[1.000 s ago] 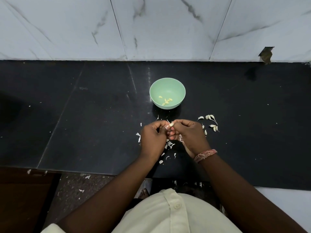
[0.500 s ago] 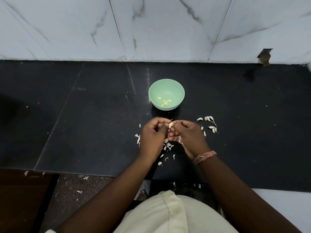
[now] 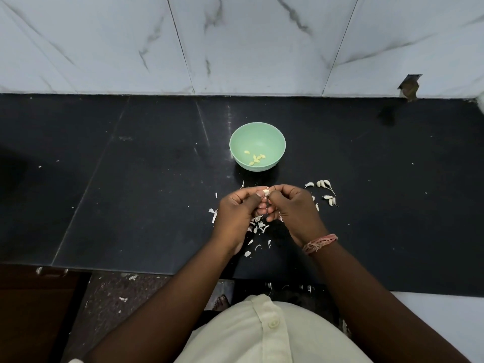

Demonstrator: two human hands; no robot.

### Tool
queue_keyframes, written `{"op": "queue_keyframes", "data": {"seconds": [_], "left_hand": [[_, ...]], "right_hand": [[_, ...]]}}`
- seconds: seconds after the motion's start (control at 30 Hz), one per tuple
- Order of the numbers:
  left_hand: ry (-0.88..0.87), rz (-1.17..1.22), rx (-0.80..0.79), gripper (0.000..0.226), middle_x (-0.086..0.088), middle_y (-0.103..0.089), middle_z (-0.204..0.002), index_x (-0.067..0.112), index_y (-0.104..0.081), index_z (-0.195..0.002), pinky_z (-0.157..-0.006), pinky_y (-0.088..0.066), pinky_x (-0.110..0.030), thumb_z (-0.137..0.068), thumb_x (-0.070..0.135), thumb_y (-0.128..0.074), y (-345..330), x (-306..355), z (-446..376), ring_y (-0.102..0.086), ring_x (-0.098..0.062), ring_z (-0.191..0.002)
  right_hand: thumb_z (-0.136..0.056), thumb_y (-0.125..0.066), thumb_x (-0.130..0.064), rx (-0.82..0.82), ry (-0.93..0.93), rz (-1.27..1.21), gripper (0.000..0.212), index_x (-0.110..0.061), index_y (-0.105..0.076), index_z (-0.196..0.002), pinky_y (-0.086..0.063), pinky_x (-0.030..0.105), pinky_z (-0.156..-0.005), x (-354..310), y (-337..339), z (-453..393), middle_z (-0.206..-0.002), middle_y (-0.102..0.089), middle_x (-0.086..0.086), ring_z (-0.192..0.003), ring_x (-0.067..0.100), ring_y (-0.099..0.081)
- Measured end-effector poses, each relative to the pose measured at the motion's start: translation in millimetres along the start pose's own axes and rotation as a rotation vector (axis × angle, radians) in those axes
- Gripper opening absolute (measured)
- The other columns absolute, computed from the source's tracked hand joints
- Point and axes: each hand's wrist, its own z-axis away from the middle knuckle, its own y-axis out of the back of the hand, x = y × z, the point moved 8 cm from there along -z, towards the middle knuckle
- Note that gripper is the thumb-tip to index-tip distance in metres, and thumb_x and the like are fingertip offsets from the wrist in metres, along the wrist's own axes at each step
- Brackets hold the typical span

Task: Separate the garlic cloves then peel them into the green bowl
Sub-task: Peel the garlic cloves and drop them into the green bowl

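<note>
A green bowl [image 3: 237, 150] stands on the black counter with several peeled yellowish cloves [image 3: 255, 159] in its bottom. Just in front of it my left hand [image 3: 237, 214] and my right hand [image 3: 294, 209] meet, fingertips pinched together on one small garlic cloves piece, a pale clove [image 3: 266, 192] that shows between the thumbs. Several unpeeled white cloves [image 3: 326, 191] lie on the counter to the right of my right hand. White peel scraps [image 3: 258, 226] lie under and between my hands.
The black counter [image 3: 131, 192] ends at a front edge near my body, with floor below at the left. A marble-tiled wall [image 3: 235, 43] rises behind the bowl. More peel bits [image 3: 213, 214] lie left of my left hand.
Both hands stay together on the clove, with only small finger shifts. The view has shifted slightly.
</note>
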Motion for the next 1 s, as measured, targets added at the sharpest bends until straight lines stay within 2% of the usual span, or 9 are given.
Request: {"op": "queue_keyframes", "data": {"seconds": [0.1, 0.23, 0.33, 0.4, 0.5, 0.6, 0.7, 0.8, 1.0], "left_hand": [[0.100, 0.114, -0.013, 0.020, -0.009, -0.067, -0.073, 0.001, -0.074, -0.098, -0.065, -0.056, -0.021, -0.101, 0.003, -0.054, -3.7, -6.3, 1.1, -0.063, -0.017, -0.067], [0.142, 0.120, 0.005, 0.016, -0.011, -0.067, -0.076, 0.000, -0.071, -0.100, -0.066, -0.058, -0.022, -0.101, 0.003, -0.056, -2.5, -7.1, 3.0, -0.064, -0.018, -0.070], [-0.110, -0.133, 0.065, 0.013, -0.005, -0.071, -0.085, 0.010, -0.073, -0.103, -0.075, -0.060, -0.034, -0.098, 0.004, -0.063, 6.0, 9.1, 3.8, -0.068, -0.023, -0.077], [-0.315, -0.375, 0.082, 0.018, 0.002, -0.075, -0.092, 0.019, -0.077, -0.101, -0.080, -0.059, -0.035, -0.095, 0.006, -0.066, 5.6, 22.0, 9.4, -0.072, -0.020, -0.086], [-0.391, -0.452, 0.082, 0.026, 0.008, -0.078, -0.095, 0.026, -0.079, -0.101, -0.082, -0.059, -0.031, -0.089, 0.004, -0.071, 3.8, 28.5, 15.6, -0.074, -0.012, -0.090], [-0.347, -0.397, 0.061, 0.021, 0.003, -0.078, -0.089, 0.016, -0.079, -0.102, -0.078, -0.060, -0.031, -0.089, 0.002, -0.072, 5.9, 29.1, 16.6, -0.075, -0.017, -0.083], [-0.264, -0.364, 0.055, 0.015, -0.002, -0.076, -0.080, 0.012, -0.078, -0.098, -0.074, -0.061, -0.036, -0.091, 0.003, -0.068, 9.9, 24.0, 14.9, -0.074, -0.023, -0.075], [-0.140, -0.279, 0.034, 0.013, -0.008, -0.070, -0.073, 0.006, -0.076, -0.096, -0.071, -0.059, -0.036, -0.091, 0.002, -0.065, 11.8, 13.6, 11.4, -0.068, -0.021, -0.068], [0.239, 0.219, -0.032, 0.016, -0.011, -0.070, -0.076, 0.008, -0.077, -0.086, -0.079, -0.060, -0.028, -0.094, 0.003, -0.064, 8.5, -17.7, 13.7, -0.067, -0.018, -0.074]], "right_hand": [[-0.093, -0.060, -0.001, 0.026, 0.048, 0.113, 0.011, 0.001, -0.070, -0.089, -0.054, 0.037, -0.056, -0.5, 2.4, 0.2, -0.067, -0.067, 0.013, -0.053, 0.022, -0.059], [-0.094, -0.059, -0.001, 0.025, 0.065, 0.138, 0.011, 0.000, -0.069, -0.088, -0.055, 0.036, -0.056, -0.2, 0.2, 2.8, -0.065, -0.068, 0.006, -0.053, 0.020, -0.061], [-0.095, -0.057, 0.000, 0.040, 0.052, 0.108, 0.013, -0.001, -0.069, -0.088, -0.056, 0.032, -0.054, -1.7, 0.0, 3.4, -0.061, -0.067, 0.003, -0.057, 0.019, -0.064], [-0.094, -0.056, 0.000, 0.044, 0.044, 0.098, 0.013, 0.003, -0.069, -0.091, -0.057, 0.032, -0.054, -1.2, -1.6, 2.0, -0.064, -0.068, 0.006, -0.058, 0.019, -0.063], [-0.093, -0.056, -0.002, 0.034, 0.027, 0.107, 0.015, 0.003, -0.070, -0.092, -0.056, 0.039, -0.061, 0.7, -2.4, 0.5, -0.072, -0.067, 0.017, -0.056, 0.021, -0.061], [-0.094, -0.057, 0.000, 0.005, 0.011, 0.074, 0.014, 0.003, -0.070, -0.090, -0.054, 0.036, -0.056, 1.3, -4.4, 1.7, -0.071, -0.064, 0.018, -0.058, 0.026, -0.059], [-0.096, -0.057, 0.001, -0.029, -0.004, 0.082, 0.015, 0.001, -0.070, -0.087, -0.054, 0.028, -0.050, 2.4, -6.5, 4.7, -0.067, -0.061, 0.019, -0.055, 0.020, -0.058], [-0.097, -0.056, -0.001, -0.048, -0.017, 0.107, 0.017, 0.005, -0.069, -0.089, -0.052, 0.031, -0.051, 9.2, -7.5, 7.6, -0.067, -0.063, 0.020, -0.054, 0.022, -0.058], [-0.096, -0.056, -0.003, -0.028, -0.016, 0.142, 0.016, 0.000, -0.069, -0.086, -0.052, 0.033, -0.053, 8.0, -7.9, 12.6, -0.063, -0.061, 0.014, -0.049, 0.020, -0.057]]}}
